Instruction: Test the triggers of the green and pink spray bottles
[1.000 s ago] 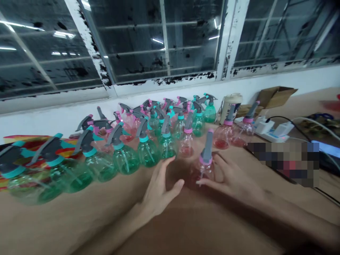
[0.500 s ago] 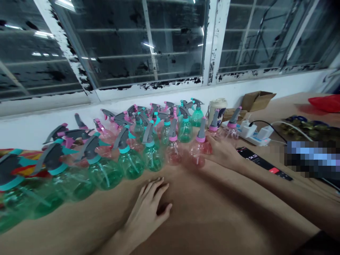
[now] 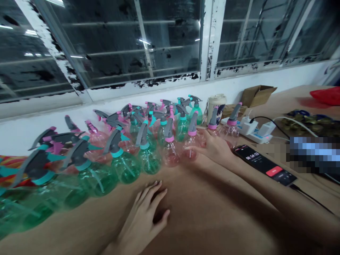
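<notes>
Apparently setting the pink-collared spray bottle (image 3: 188,150) beside a similar bottle (image 3: 170,156), toward the far edge of the bench (image 3: 202,212), pinching with right grip (image 3: 214,147), with left grip (image 3: 145,210) loosely spread, next needing careful release.

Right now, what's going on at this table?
A person's right hand is at the side of an upright pink spray bottle; whether it grips is unclear. The left hand holds nothing, fingers loosely bent, in front of the green bottles. Another pink bottle stands between those and the one at the right hand.
</notes>
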{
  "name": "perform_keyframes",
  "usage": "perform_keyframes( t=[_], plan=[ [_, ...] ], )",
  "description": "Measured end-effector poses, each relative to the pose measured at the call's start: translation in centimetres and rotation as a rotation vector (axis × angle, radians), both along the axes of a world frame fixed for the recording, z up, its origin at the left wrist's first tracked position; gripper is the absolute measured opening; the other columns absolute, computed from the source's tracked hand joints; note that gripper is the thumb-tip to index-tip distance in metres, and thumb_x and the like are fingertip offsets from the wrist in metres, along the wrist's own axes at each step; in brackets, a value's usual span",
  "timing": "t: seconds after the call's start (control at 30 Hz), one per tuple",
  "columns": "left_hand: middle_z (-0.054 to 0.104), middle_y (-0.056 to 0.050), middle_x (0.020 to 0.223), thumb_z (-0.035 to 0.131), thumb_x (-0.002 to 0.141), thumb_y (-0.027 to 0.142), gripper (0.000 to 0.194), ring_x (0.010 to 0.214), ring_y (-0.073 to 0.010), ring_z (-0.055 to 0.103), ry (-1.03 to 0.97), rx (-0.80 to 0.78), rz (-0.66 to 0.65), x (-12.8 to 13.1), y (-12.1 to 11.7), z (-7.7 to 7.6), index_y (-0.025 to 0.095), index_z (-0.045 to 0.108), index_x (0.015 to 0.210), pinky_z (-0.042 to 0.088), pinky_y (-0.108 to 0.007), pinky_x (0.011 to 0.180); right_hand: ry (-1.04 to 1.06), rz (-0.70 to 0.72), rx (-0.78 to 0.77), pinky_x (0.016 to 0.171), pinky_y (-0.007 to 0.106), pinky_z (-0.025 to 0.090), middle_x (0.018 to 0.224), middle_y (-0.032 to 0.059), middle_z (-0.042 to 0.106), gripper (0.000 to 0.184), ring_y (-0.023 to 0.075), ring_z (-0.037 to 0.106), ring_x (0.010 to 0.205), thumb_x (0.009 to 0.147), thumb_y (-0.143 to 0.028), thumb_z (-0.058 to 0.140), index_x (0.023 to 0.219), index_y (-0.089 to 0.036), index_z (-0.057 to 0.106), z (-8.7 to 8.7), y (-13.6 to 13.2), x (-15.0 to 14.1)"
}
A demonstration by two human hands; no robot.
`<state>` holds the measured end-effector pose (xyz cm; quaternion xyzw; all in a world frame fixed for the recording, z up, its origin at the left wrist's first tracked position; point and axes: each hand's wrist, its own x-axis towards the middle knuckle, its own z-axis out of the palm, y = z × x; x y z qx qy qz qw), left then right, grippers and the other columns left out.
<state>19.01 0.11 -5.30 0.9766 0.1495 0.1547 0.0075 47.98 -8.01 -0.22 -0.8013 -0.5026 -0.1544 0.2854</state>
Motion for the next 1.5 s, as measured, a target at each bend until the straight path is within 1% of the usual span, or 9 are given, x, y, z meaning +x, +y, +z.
perform_keyframes(
  t=[0.2, 0.33, 0.53, 0.73, 0.87, 1.03, 1.13, 1.27, 1.5],
  plan=[
    [0.055, -0.007, 0.127, 0.055, 0.081, 0.033, 0.045, 0.115, -0.0281, 0.052, -0.039, 0.07, -0.01, 0.0, 0.3, -0.1, 0.025, 0.045, 0.125, 0.044, -0.051, 0.095, 0.079, -0.13, 0.143, 0.063, 0.036, 0.046, 0.097, 0.0094, 0.068, 0.047, 0.0255, 0.064, 0.078, 0.082, -0.058, 0.04, 0.104, -0.02, 0.055, 0.2, -3.3, 3.6],
    [0.054, -0.005, 0.129, 0.056, 0.081, 0.034, 0.048, 0.115, -0.0276, 0.052, -0.047, 0.092, 0.012, -0.5, 0.6, -0.8, 0.027, 0.044, 0.127, 0.044, -0.048, 0.095, 0.107, -0.188, 0.147, 0.063, 0.038, 0.045, 0.1, 0.0125, 0.067, 0.052, 0.0289, 0.064, 0.081, 0.079, -0.059, 0.046, 0.108, -0.017, 0.052, -0.9, -2.6, 5.2],
    [0.054, -0.006, 0.129, 0.055, 0.08, 0.036, 0.049, 0.116, -0.0299, 0.051, -0.019, 0.115, 0.055, -0.6, 0.8, -1.0, 0.027, 0.044, 0.127, 0.047, -0.05, 0.091, 0.122, -0.22, 0.064, 0.06, 0.039, 0.044, 0.092, 0.0119, 0.068, 0.05, 0.031, 0.064, 0.077, 0.078, -0.057, 0.045, 0.11, -0.019, 0.053, -1.8, -1.1, 5.2],
    [0.055, -0.006, 0.128, 0.056, 0.08, 0.033, 0.048, 0.116, -0.0285, 0.051, -0.049, 0.057, 0.034, -0.4, 1.0, -1.0, 0.028, 0.041, 0.125, 0.043, -0.052, 0.095, 0.1, -0.2, 0.023, 0.06, 0.039, 0.044, 0.095, 0.0133, 0.066, 0.048, 0.0317, 0.063, 0.079, 0.077, -0.057, 0.047, 0.106, -0.019, 0.053, -1.3, -3.7, 4.1],
    [0.055, -0.005, 0.127, 0.055, 0.081, 0.031, 0.043, 0.116, -0.0294, 0.051, -0.067, -0.064, 0.069, -0.1, 0.5, -0.3, 0.03, 0.043, 0.122, 0.044, -0.053, 0.093, 0.111, -0.154, 0.025, 0.058, 0.038, 0.046, 0.096, 0.0134, 0.064, 0.053, 0.0283, 0.064, 0.076, 0.075, -0.063, 0.047, 0.104, -0.018, 0.051, -1.6, -6.4, 1.3],
    [0.054, -0.004, 0.128, 0.051, 0.083, 0.027, 0.041, 0.116, -0.0275, 0.051, -0.087, -0.36, 0.113, 0.4, -1.5, 2.5, 0.032, 0.041, 0.122, 0.042, -0.053, 0.096, 0.147, -0.015, 0.008, 0.062, 0.042, 0.049, 0.096, 0.0121, 0.063, 0.066, 0.0304, 0.063, 0.081, 0.068, -0.072, 0.049, 0.105, -0.018, 0.051, -1.2, -7.9, -5.1],
    [0.049, -0.004, 0.133, 0.055, 0.082, 0.033, 0.052, 0.121, -0.029, 0.046, -0.119, -0.562, 0.077, 0.4, -2.5, 4.1, 0.034, 0.034, 0.129, 0.038, -0.055, 0.099, 0.14, 0.13, -0.056, 0.062, 0.044, 0.05, 0.102, 0.0123, 0.06, 0.07, 0.0297, 0.062, 0.08, 0.067, -0.073, 0.047, 0.111, -0.018, 0.051, -0.6, -7.4, -9.0],
    [0.045, -0.007, 0.136, 0.063, 0.076, 0.033, 0.066, 0.124, -0.0295, 0.042, -0.283, -0.741, 0.019, 0.2, -3.3, 5.3, 0.031, 0.029, 0.132, 0.035, -0.053, 0.102, 0.129, 0.276, -0.071, 0.058, 0.04, 0.05, 0.093, 0.01, 0.058, 0.051, 0.0278, 0.059, 0.082, 0.069, -0.065, 0.053, 0.088, -0.018, 0.058, -0.3, -5.8, -13.0],
    [0.058, -0.003, 0.116, 0.063, 0.076, 0.023, 0.046, 0.105, -0.0223, 0.057, -0.5, -0.877, -0.005, -0.3, -3.2, 7.8, 0.026, 0.048, 0.12, 0.046, -0.041, 0.094, 0.126, 0.498, 0.037, 0.078, 0.046, 0.046, 0.088, 0.0095, 0.06, 0.065, 0.0277, 0.055, 0.088, 0.059, -0.074, 0.055, 0.089, -0.017, 0.059, -0.8, -2.6, -18.5]
  ],
)
